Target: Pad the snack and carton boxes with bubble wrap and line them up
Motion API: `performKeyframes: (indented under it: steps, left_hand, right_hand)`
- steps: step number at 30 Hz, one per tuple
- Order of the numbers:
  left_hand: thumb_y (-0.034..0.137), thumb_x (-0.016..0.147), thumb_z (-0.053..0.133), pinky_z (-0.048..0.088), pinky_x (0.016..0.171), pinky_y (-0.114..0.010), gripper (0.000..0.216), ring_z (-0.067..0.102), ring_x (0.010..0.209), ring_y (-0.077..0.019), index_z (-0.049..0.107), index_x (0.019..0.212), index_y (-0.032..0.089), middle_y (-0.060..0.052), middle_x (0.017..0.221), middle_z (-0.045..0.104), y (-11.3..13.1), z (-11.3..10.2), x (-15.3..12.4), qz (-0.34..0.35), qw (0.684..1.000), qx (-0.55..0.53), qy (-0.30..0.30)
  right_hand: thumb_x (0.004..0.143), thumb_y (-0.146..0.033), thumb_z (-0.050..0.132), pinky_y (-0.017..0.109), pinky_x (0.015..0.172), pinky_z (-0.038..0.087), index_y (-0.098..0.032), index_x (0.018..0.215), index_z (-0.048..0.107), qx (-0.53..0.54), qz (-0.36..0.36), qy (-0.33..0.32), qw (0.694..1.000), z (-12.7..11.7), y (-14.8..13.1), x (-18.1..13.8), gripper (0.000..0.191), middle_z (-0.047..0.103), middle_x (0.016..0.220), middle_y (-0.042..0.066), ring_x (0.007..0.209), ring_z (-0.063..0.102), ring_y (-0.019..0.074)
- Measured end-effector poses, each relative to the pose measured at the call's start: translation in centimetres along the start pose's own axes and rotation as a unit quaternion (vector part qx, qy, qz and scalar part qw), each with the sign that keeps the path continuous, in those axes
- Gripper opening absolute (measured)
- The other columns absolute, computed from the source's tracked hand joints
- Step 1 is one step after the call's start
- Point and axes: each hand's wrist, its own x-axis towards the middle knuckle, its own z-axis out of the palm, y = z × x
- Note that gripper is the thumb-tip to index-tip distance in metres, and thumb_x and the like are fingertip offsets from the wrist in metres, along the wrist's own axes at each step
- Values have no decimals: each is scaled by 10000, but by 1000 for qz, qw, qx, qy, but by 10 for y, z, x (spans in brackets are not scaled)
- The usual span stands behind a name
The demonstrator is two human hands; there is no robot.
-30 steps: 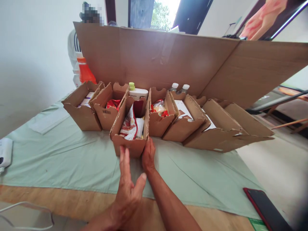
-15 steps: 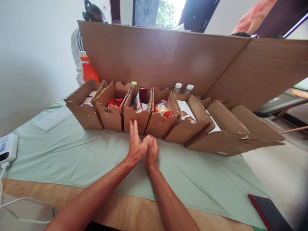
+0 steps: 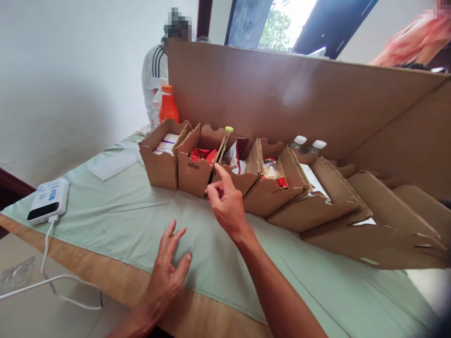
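Holds the left hand (image 3: 171,267) open and empty over the cloth (image 3: 130,220), with fingers spread, near the front edge of the table (image 3: 105,263). Holds the right hand (image 3: 227,202) in front of the third box (image 3: 247,181) from the left, with forefinger out and the rest loosely curled on nothing; cannot tell about contact. Has that box lined up between the second box (image 3: 193,179), with a red packet (image 3: 202,154) inside, and the fourth box (image 3: 273,195).
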Motion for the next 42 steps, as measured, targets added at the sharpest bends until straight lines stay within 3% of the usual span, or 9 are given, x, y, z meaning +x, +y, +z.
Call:
performKeyframes:
  steps: [3, 6, 12, 18, 22, 26, 32, 36, 42]
  left_hand:
    - [279, 928, 556, 598, 951, -479, 391, 447, 1466, -346, 653, 1307, 268, -124, 1606, 435, -12, -14, -4, 19, 999, 9, 25]
    - [278, 912, 562, 483, 1106, -564, 359, 480, 1443, -334, 694, 1245, 265, -124, 1562, 495, -24, -23, -7, 31, 998, 3, 47]
    - [358, 902, 600, 416, 1162, -580, 364, 498, 1421, -328, 675, 1251, 283, -108, 1547, 516, -38, -42, -9, -8, 995, -45, 94]
    - [418, 874, 675, 433, 1162, -547, 569, 527, 1389, -329, 540, 1409, 282, -104, 1559, 503, -32, -67, 2, -54, 981, -126, 133]
    - [390, 836, 719, 407, 1190, -544, 702, 489, 1433, -341, 479, 1491, 305, -96, 1581, 487, -15, -70, 5, -31, 984, -147, 94]
    - [377, 840, 716, 410, 1193, -539, 744, 461, 1462, -348, 450, 1532, 323, -89, 1595, 477, -5, -57, -4, -30, 986, -165, -3]
    - [465, 764, 751, 494, 1119, -540, 715, 584, 1342, -397, 589, 1423, 240, -143, 1416, 647, -8, -35, -26, -97, 983, -127, -92]
    - [396, 778, 717, 519, 1096, -495, 726, 601, 1325, -365, 540, 1465, 241, -134, 1438, 631, 7, -12, -16, -73, 984, -136, -89]
    - [309, 776, 652, 386, 1202, -508, 830, 489, 1432, -329, 392, 1553, 178, -151, 1554, 509, 36, 51, 41, 24, 982, -152, -107]
  right_hand:
    - [895, -235, 562, 296, 746, 497, -260, 1462, 531, -121, 21, -48, 991, 10, -14, 43, 568, 742, 760, -23, 690, 675, 186]
    - [909, -220, 527, 279, 696, 482, -241, 1115, 724, -148, 31, -57, 987, 19, -13, 61, 286, 732, 710, 10, 692, 692, 202]
    - [940, -251, 487, 243, 619, 452, -252, 923, 725, -129, 1, -84, 988, 12, -27, -1, 239, 725, 696, -4, 637, 683, 172]
    - [951, -375, 544, 264, 588, 542, -299, 959, 773, -68, 1, -121, 990, -68, -46, -110, 241, 760, 738, 3, 602, 710, 184]
    - [844, -513, 653, 302, 591, 600, -312, 943, 798, -107, 123, 5, 987, -140, -26, -153, 267, 765, 731, 39, 616, 727, 224]
    - [712, -615, 745, 388, 712, 638, -298, 1287, 709, -76, 231, 173, 954, -177, 8, -197, 657, 791, 1039, 127, 903, 766, 323]
    - [599, -563, 849, 460, 847, 633, -258, 1309, 704, -59, 230, 69, 969, -137, 34, -254, 786, 740, 1240, 154, 1107, 711, 398]
    - [716, -578, 772, 496, 942, 587, -220, 1221, 734, -102, 214, 101, 966, -120, 38, -232, 621, 765, 1159, 142, 1099, 705, 384]
    - [718, -642, 727, 500, 891, 568, -186, 1098, 692, -70, 198, 131, 969, -143, 73, -158, 594, 762, 1102, 165, 1004, 717, 356]
